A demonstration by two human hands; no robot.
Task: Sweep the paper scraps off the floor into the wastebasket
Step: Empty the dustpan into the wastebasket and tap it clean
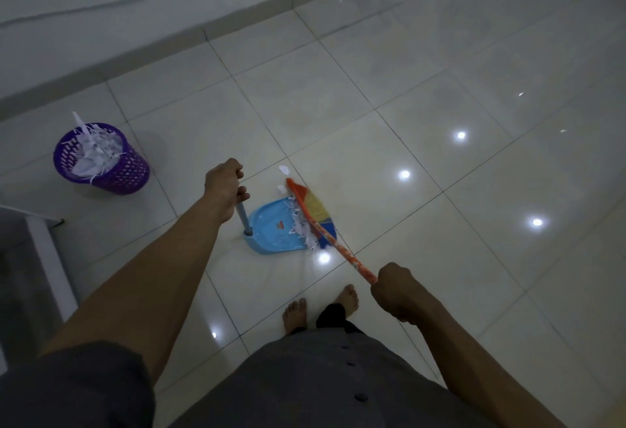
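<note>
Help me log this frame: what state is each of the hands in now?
Left hand: grips the upright blue handle of the light-blue plastic dustpan.
Right hand: grips the orange handle of the multicoloured bristle broom.

Dim indoor view: ceiling lights glare as bright dots on the glossy floor [440,106]; wide-angle bending and softness mark the edges.

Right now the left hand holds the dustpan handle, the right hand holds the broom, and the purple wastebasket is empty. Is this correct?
Not quite. The head view shows the purple wastebasket heaped with paper scraps, not empty. The rest stands: the left hand holds the dustpan handle and the right hand holds the broom.
</note>
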